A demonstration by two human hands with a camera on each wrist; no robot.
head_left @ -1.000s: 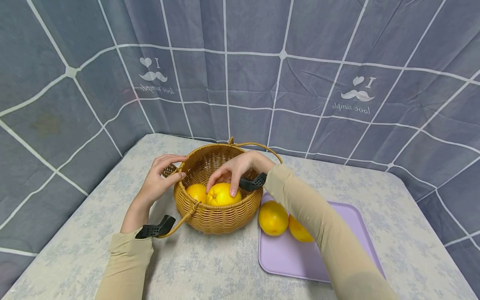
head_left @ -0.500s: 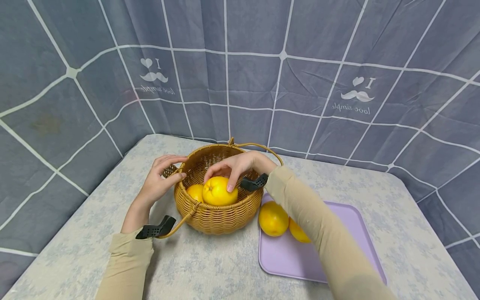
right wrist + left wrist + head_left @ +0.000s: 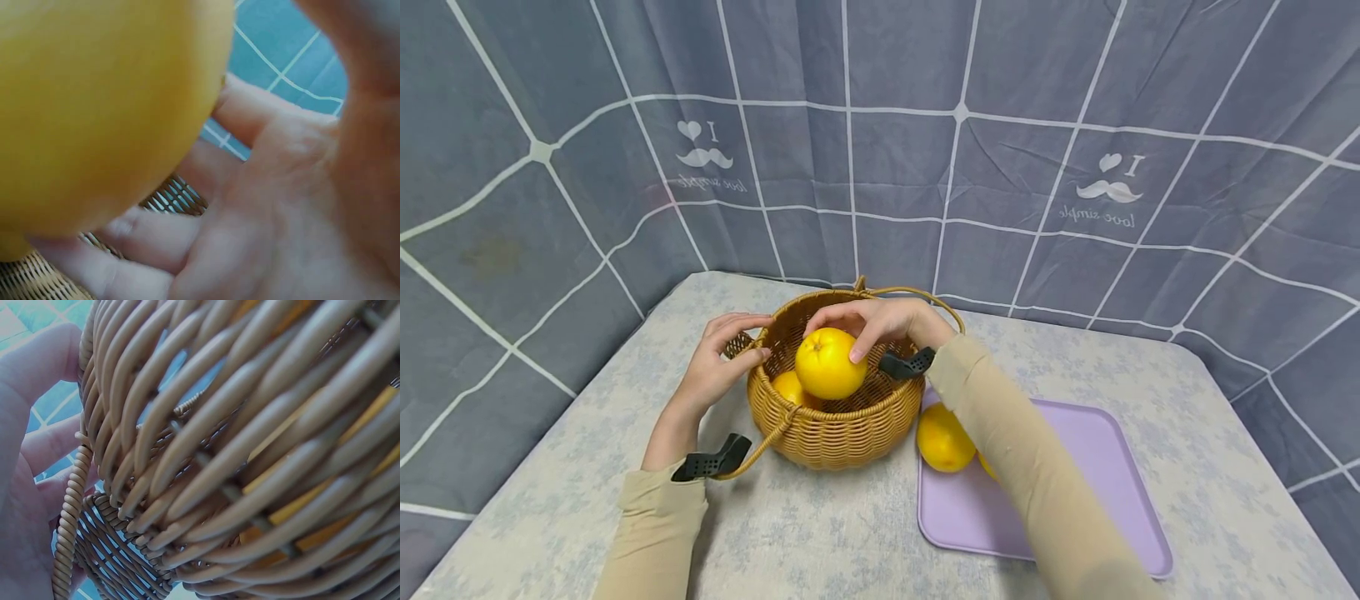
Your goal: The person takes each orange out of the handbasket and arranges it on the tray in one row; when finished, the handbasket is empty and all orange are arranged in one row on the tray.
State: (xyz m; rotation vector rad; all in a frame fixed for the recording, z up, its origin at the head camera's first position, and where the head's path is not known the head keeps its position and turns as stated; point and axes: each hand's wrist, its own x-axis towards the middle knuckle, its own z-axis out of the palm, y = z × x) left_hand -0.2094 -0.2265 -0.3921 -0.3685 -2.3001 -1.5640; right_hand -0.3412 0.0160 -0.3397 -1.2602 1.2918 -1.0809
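In the head view my right hand [image 3: 883, 325] holds a yellow-orange orange [image 3: 829, 363] between thumb and fingers, raised inside the opening of a round wicker basket [image 3: 838, 437]. The same orange [image 3: 100, 106] fills much of the right wrist view, fingers against its side and underside. Another orange [image 3: 790, 387] lies lower in the basket, partly hidden behind the held one. At the basket's left rim, my left hand [image 3: 718, 358] grips with thumb and fingers; the left wrist view has this hand [image 3: 31, 450] against the woven wall [image 3: 206, 462].
Right of the basket lies a lilac tray [image 3: 962, 525] with an orange [image 3: 945, 437] on it and another mostly hidden by the right sleeve. The basket's thin handles [image 3: 917, 292] stick out at back and front left. A grey-blue checked curtain [image 3: 895, 167] hangs behind the table.
My right hand has lifted the orange up and slightly left from among the fruit in the basket. The left hand stays at the rim.
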